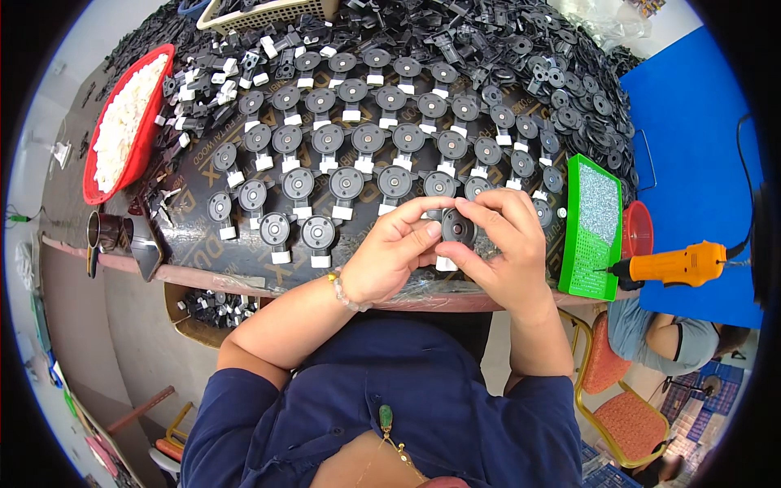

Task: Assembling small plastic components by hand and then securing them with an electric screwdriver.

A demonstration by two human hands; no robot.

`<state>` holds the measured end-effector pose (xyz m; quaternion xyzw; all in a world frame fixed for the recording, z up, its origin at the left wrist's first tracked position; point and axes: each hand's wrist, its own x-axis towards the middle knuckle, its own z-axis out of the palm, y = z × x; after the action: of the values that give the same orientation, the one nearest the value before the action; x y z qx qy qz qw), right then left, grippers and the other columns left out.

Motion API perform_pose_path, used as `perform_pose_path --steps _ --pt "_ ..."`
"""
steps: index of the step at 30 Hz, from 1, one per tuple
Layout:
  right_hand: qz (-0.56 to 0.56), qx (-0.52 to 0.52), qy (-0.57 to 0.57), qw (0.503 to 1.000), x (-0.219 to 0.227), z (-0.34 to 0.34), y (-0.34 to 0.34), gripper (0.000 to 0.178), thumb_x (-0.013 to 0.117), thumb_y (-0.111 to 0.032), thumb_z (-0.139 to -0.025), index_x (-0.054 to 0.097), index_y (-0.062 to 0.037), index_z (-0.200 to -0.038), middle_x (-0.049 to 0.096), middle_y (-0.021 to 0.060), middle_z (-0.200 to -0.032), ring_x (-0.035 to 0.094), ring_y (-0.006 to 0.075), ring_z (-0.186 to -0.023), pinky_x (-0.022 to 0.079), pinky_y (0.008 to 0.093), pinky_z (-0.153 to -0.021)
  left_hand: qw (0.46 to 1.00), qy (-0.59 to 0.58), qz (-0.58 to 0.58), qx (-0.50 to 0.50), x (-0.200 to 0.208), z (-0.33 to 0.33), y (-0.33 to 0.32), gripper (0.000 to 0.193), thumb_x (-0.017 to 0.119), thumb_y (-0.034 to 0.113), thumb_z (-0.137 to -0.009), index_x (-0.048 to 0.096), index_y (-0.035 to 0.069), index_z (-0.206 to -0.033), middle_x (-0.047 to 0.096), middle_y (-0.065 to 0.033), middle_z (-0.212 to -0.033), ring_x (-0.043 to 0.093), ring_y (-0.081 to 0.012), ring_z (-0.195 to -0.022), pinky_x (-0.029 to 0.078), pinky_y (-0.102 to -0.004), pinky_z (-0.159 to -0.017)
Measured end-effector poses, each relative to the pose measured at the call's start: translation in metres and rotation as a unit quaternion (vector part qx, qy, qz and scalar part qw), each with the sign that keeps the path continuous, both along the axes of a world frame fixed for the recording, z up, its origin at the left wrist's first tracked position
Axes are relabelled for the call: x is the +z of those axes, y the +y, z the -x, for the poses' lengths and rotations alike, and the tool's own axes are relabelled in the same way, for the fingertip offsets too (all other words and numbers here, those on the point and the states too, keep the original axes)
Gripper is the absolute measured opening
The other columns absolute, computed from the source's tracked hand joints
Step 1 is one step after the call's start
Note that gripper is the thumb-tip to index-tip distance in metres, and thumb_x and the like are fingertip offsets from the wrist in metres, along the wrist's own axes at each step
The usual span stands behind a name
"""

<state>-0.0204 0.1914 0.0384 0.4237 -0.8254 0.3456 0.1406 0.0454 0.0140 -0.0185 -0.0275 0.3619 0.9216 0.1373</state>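
Head view: we are holding the black round part (458, 230) over the near edge of the table (183, 244), our left hand (399, 246) and right hand (506, 244) both pinching its rim; it is likely feeling light, stiff and smooth, the rim offering the surest hold.

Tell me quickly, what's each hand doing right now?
Left hand: closed, holding the round black part from its left.
Right hand: closed, holding the same part from its right.
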Motion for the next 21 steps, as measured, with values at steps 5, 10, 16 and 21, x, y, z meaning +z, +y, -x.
perform_pose_path --steps 5,10,16,21 --pt "-0.005 0.003 0.011 1.000 0.001 -0.001 -0.003 0.053 0.090 -0.028 -0.066 0.072 -0.0018 -0.109 0.063 0.0106 -0.099 0.060 0.0296 -0.091 0.050 0.0389 -0.079 1.000 0.030 0.009 -0.006 -0.004 0.001 -0.001 0.039 0.054 0.019 -0.106 0.050 0.009 -0.144 0.058 0.0050 -0.096 0.060 -0.0038 -0.091 0.053 -0.0240 -0.081" --pt "-0.019 -0.005 0.015 1.000 0.002 -0.004 -0.002 0.053 0.089 -0.025 -0.067 0.072 -0.0020 -0.111 0.064 0.0115 -0.103 0.062 0.0301 -0.093 0.051 0.0383 -0.080 1.000 0.024 0.008 -0.007 0.004 -0.003 -0.001 0.042 0.051 0.020 -0.107 0.046 0.009 -0.147 0.057 0.0021 -0.100 0.062 -0.0073 -0.097 0.054 -0.0274 -0.087" --pt "-0.067 0.099 -0.141 0.983 0.016 -0.010 -0.004 0.051 0.087 -0.017 -0.070 0.071 -0.0027 -0.115 0.067 0.0134 -0.107 0.067 0.0292 -0.095 0.053 0.0375 -0.083 0.999 -0.033 0.000 -0.023 0.005 -0.052 -0.018 0.064 0.047 0.015 -0.107 0.013 0.015 -0.161 0.058 -0.0132 -0.127 0.061 -0.0210 -0.116 0.051 -0.0372 -0.101" --pt "-0.059 0.042 -0.096 0.993 -0.017 -0.028 -0.047 0.046 0.085 -0.018 -0.075 0.068 0.0004 -0.114 0.065 0.0146 -0.105 0.064 0.0322 -0.097 0.052 0.0396 -0.083 0.979 0.006 0.197 0.048 0.000 -0.116 -0.045 0.064 0.048 0.012 -0.106 0.015 0.010 -0.160 0.062 -0.0201 -0.131 0.064 -0.0235 -0.117 0.052 -0.0358 -0.100"
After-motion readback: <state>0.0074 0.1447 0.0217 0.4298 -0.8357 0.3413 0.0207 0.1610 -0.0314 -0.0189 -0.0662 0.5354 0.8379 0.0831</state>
